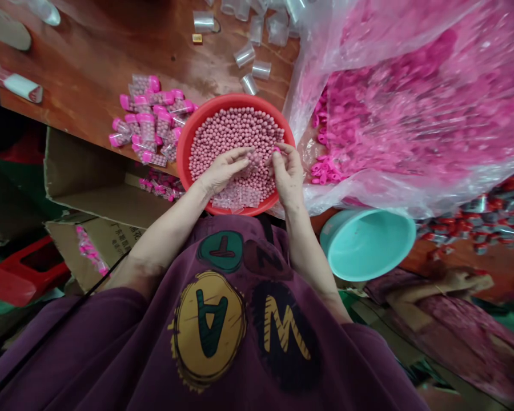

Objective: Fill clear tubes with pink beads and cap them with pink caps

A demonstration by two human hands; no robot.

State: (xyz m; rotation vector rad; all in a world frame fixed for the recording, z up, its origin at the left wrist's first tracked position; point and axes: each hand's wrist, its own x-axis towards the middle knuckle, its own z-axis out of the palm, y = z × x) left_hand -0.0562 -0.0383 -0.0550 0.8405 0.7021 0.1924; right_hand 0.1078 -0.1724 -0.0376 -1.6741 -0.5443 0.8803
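A red bowl (193, 132) full of small pink balls (231, 131) sits at the near edge of a brown table. Both my hands are over its near side. My left hand (225, 169) curls its fingers round a small clear tube (252, 162) held above the balls. My right hand (288, 171) pinches a pink cap (276, 150) at the tube's end. Several more clear tubes (235, 197) lie in the bowl's near part.
A pile of filled pink-capped tubes (152, 117) lies left of the bowl. Empty clear tubes (251, 54) are scattered behind it. A big plastic bag of pink caps (411, 97) fills the right. A teal bowl (368, 242) and cardboard boxes (98, 188) sit below the table edge.
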